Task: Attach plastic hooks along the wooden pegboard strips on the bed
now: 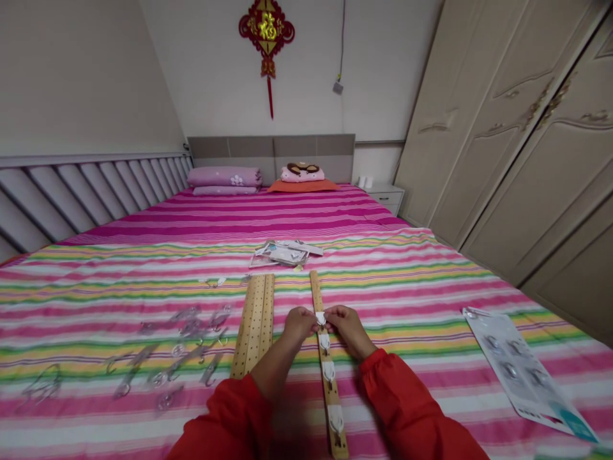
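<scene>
Over the bed, the left hand and right hand come close together, fingertips of both pinched on a white hook from either side. It sits on a wooden strip — the farthest of four in a row toward the person. Just left of the strip lie drilled boards; beyond them, clear hooks lie scattered — and a card rests well to the right.

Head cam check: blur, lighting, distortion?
Head view overall: dim, with soft shadow beside the wooden strip. Head view, left: loose hooks smeared. Head view, right: wardrobe leans, likely wide-angle stretch; pack slightly soft. Head view, middle: left hand and right hand clearer than those hooks.
</scene>
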`<state>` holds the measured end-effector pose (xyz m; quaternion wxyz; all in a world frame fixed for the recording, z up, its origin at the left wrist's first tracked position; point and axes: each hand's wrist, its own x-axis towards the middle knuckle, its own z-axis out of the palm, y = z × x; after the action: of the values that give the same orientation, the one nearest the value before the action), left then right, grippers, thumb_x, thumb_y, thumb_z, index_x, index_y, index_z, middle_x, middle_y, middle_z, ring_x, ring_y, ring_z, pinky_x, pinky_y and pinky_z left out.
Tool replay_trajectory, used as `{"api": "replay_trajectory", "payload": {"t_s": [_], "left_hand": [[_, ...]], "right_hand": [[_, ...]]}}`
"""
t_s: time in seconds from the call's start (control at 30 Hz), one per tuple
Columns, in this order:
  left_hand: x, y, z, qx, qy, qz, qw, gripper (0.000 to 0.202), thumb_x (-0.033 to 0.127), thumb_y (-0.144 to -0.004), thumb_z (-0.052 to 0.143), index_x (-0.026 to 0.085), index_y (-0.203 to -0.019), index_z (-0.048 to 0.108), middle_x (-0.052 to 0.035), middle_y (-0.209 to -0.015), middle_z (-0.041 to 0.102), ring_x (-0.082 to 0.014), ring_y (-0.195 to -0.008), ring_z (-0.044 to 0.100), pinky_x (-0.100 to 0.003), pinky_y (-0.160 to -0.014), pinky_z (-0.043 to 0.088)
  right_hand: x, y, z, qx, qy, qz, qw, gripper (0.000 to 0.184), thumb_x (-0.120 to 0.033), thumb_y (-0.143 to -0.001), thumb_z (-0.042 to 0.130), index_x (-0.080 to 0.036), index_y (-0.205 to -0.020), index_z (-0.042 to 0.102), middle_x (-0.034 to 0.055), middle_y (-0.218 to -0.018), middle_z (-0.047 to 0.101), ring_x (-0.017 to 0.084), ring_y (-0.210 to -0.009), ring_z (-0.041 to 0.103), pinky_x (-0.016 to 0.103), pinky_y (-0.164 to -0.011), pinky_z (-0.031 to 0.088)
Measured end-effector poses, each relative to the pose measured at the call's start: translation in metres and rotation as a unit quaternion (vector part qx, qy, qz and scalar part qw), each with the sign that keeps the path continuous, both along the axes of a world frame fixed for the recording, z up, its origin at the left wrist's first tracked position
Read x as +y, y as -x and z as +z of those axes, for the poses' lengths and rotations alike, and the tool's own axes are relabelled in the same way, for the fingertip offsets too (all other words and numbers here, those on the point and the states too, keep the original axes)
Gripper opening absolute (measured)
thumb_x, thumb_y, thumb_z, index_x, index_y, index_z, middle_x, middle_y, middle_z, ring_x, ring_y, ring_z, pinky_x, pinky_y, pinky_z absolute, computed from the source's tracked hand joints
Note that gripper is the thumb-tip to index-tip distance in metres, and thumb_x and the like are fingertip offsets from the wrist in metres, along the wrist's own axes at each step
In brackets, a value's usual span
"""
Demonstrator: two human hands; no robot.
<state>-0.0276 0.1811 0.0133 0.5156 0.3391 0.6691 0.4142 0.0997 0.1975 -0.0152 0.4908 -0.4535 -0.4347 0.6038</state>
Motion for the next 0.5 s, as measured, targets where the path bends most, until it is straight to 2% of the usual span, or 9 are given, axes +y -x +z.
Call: {"api": "replay_trajectory", "payload": {"t_s": [0.5], "left_hand": [[0.0035,0.0008,-0.0099,0.019,-0.001,-0.016,1.000,0.020,0.011,-0.060,0.062,0.020,-0.047,0.050,0.0011,-0.040,0.053,-0.0154,-0.051,0.057,-0.025,-0.055,0.041]], "right_hand": [[0.0019,0.0044,-0.0068,0.006,-0.003,-0.022,1.000,0.012,-0.024,-0.053,0.069,-0.015,-0.057,0.062,-0.0029,-0.044,0.058,0.009,-0.040,0.049,0.021,-0.041,0.037]]}}
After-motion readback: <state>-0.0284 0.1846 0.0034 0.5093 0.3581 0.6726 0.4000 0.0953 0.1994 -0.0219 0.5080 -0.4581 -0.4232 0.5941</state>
